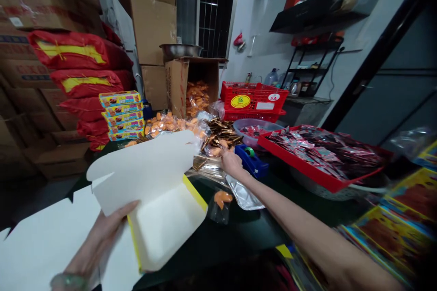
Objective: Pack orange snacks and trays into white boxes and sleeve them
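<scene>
My left hand (111, 227) is closed on the left side of an open carton (167, 225), white inside with yellow edges, its lid standing up. Reaching forward, my right hand (231, 161) is at the pile of gold-wrapped sticks (223, 132); its fingertips are too small and blurred to show what they hold. Beside that hand stands a blue tape dispenser (254, 163). A silver foil tray (244, 193) lies under my right forearm. One orange piece in a clear bag (222, 200) rests on the dark table, right of the carton.
Orange bagged pieces (165, 122) lie behind the carton lid. Stacked small boxes (124, 122) stand at the back left. A red tray of sachets (307, 168), a clear bowl (254, 122) and a red crate (254, 97) are on the right. Printed boxes (396, 232) stand nearer.
</scene>
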The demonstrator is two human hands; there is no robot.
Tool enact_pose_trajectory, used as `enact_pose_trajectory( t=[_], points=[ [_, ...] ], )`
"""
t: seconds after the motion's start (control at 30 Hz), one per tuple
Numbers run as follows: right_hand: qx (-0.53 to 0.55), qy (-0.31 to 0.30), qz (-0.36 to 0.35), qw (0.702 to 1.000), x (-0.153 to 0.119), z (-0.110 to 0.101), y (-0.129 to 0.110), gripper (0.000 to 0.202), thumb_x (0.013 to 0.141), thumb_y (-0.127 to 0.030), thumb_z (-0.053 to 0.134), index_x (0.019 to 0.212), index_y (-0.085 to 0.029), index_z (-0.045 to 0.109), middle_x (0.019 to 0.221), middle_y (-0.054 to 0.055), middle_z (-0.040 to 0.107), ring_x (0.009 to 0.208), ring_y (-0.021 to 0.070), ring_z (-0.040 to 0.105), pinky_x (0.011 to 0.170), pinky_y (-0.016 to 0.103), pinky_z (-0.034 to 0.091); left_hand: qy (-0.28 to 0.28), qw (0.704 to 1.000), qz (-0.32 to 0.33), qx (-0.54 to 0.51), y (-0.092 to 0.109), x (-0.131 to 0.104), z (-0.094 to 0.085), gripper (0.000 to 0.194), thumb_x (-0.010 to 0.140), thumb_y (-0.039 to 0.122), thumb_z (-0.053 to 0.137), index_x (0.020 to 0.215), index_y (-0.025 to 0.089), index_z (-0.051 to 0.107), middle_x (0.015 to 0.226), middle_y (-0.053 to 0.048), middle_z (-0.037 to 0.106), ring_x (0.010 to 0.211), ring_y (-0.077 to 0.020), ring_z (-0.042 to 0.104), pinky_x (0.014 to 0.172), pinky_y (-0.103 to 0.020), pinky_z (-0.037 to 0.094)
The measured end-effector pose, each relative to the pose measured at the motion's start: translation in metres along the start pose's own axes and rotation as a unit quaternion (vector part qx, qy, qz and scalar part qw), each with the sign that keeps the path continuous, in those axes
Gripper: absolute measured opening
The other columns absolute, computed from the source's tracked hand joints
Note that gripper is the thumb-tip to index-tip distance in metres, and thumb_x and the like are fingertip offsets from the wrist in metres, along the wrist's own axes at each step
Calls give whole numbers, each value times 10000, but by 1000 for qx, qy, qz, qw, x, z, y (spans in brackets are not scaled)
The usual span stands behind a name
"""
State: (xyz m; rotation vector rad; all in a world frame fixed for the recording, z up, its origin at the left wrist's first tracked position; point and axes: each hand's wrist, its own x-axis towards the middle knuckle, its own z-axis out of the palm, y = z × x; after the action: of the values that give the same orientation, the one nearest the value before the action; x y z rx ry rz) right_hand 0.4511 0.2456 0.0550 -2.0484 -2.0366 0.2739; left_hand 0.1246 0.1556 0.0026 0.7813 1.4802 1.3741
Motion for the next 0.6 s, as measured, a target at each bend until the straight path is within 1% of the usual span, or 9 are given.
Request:
enact_pose_trajectory(
  t=[0.07, 0.13, 0.17, 0.27, 0.37, 0.43, 0.5, 0.57, 0.6],
  points=[
    [-32, -14, 46, 998, 21, 7, 21, 269, 796, -142, 542, 1058, -92, 578, 1037, 165, 607, 997, 247, 565, 794, 344, 429, -21, 996, -40, -71, 9, 18, -5, 242, 554, 62, 702, 742, 156, 582, 725, -18, 658, 740, -162, 629, 677, -227, 528],
    [-52, -26, 67, 996, 32, 17, 32, 224, 824, -238, 549, 1003, -108, 587, 1004, 110, 615, 942, 211, 580, 795, 372, 448, -7, 993, -58, -103, 14, 25, -6, 241, 574, 17, 668, 753, 150, 578, 737, -17, 656, 697, -128, 625, 652, -194, 519],
    [-57, -27, 69, 996, 36, 21, 33, 225, 835, -277, 538, 984, -116, 589, 997, 88, 616, 927, 196, 580, 799, 382, 452, 4, 994, -58, -91, 15, 25, -5, 259, 578, 25, 672, 788, 147, 582, 749, -16, 651, 677, -116, 619, 628, -183, 510],
    [-59, -16, 64, 996, 40, 20, 33, 189, 819, -255, 544, 940, -132, 621, 984, 104, 631, 926, 203, 585, 786, 348, 444, 22, 998, -49, 45, 15, 13, 0, 372, 527, 130, 746, 868, 115, 598, 744, -21, 624, 624, -118, 584, 540, -182, 468],
    [-48, 13, 70, 996, 40, -5, 38, 166, 759, -189, 555, 880, -155, 663, 945, 134, 650, 920, 246, 595, 729, 314, 429, -13, 982, -11, 186, 15, 2, 6, 384, 498, 201, 717, 857, 102, 622, 745, -46, 626, 634, -174, 578, 522, -235, 446],
    [-37, 46, 85, 995, 31, -27, 46, 170, 746, -179, 533, 847, -155, 668, 897, 134, 654, 887, 260, 599, 692, 314, 426, -19, 968, 33, 250, 14, 0, 7, 344, 495, 189, 638, 833, 125, 631, 735, -54, 637, 638, -208, 579, 533, -267, 436],
    [-20, 94, 96, 991, 8, -46, 54, 233, 793, -185, 443, 909, -139, 640, 861, 126, 643, 826, 230, 599, 652, 295, 430, 11, 951, 73, 300, 13, 0, 6, 338, 473, 183, 580, 807, 155, 622, 705, -47, 633, 635, -227, 574, 538, -282, 420],
    [56, 176, 71, 980, -28, -53, 51, 306, 853, -212, 330, 1016, -121, 572, 816, 96, 618, 724, 175, 583, 600, 258, 434, 48, 937, 94, 334, 11, 0, 3, 331, 452, 196, 559, 780, 181, 601, 673, -36, 613, 640, -240, 563, 540, -287, 401],
    [154, 247, 37, 956, -48, -51, 43, 314, 864, -251, 317, 1016, -107, 552, 747, 73, 595, 640, 156, 559, 555, 245, 431, 61, 935, 97, 335, 10, 0, 2, 321, 442, 201, 555, 762, 190, 589, 666, -33, 603, 650, -246, 558, 544, -289, 395]
  ],
)
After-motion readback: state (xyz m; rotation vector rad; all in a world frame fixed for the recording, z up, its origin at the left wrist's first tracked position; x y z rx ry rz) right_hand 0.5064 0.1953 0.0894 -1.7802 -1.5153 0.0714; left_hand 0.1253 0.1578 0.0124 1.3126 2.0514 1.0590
